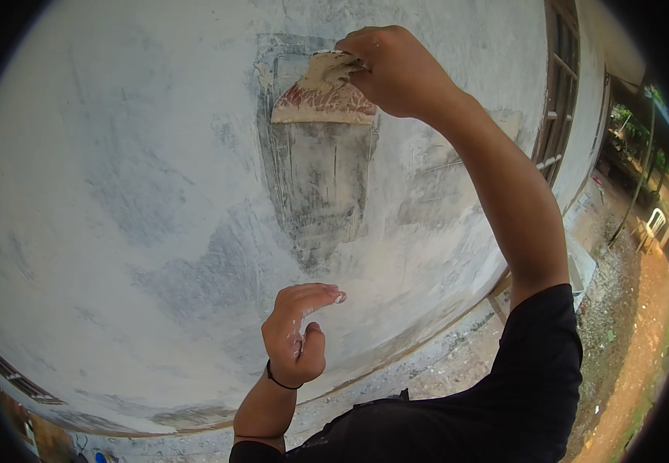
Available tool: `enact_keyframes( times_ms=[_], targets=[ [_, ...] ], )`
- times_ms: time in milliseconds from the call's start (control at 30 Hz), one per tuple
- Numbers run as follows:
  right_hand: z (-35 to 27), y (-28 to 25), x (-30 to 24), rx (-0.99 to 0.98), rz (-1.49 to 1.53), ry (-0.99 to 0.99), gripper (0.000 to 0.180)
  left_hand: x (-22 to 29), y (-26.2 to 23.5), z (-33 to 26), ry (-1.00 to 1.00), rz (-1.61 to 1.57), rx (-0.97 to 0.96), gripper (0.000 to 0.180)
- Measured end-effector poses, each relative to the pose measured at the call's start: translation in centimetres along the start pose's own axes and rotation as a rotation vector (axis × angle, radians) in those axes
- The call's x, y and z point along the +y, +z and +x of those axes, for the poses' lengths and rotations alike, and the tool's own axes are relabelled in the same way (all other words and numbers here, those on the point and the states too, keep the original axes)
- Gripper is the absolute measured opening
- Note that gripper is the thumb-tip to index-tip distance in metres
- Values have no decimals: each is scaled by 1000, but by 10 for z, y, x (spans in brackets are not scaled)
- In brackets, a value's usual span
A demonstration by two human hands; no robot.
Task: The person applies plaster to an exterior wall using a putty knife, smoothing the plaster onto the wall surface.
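Observation:
My right hand [396,73] is raised high against the wall, its fingers closed around the narrow end of a wide putty scraper [325,102]. The blade flares downward; reddish-brown patches show through cream putty smeared over it. Its wide lower edge lies at the top of a dark grey patch [323,174] on the whitish plastered wall [157,100]. Lower down, my left hand [296,328] is held in front of the wall with fingers curved and thumb apart, nothing in it. White putty marks its fingertips and palm, and a dark band circles the wrist.
A barred window [558,85] with a brown frame is set in the wall at right. Beyond it a pale chair [655,223] stands on bare ground beside a thin pole [643,174]. A concrete strip [458,359] runs along the wall's foot. Another grille [18,374] shows at lower left.

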State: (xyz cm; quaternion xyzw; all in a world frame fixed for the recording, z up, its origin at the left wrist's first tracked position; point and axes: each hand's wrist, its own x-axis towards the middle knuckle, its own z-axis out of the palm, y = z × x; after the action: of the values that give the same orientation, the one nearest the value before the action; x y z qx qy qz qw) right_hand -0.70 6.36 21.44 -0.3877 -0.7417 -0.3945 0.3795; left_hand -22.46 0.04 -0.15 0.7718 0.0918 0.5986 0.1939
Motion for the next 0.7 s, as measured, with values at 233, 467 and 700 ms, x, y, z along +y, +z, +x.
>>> enact_keyframes(
  times_ms=[233,467,700],
  targets=[
    [14,-56,-13,142,140,53,13,2,-4,-4,-3,-17,9,44],
    [-64,54,-53,347,-314,-244,13,7,-3,-11,-26,-27,-23,44],
    [-149,97,-85,267,-214,-241,25,9,1,-17,-41,-27,-63,44]
  ],
)
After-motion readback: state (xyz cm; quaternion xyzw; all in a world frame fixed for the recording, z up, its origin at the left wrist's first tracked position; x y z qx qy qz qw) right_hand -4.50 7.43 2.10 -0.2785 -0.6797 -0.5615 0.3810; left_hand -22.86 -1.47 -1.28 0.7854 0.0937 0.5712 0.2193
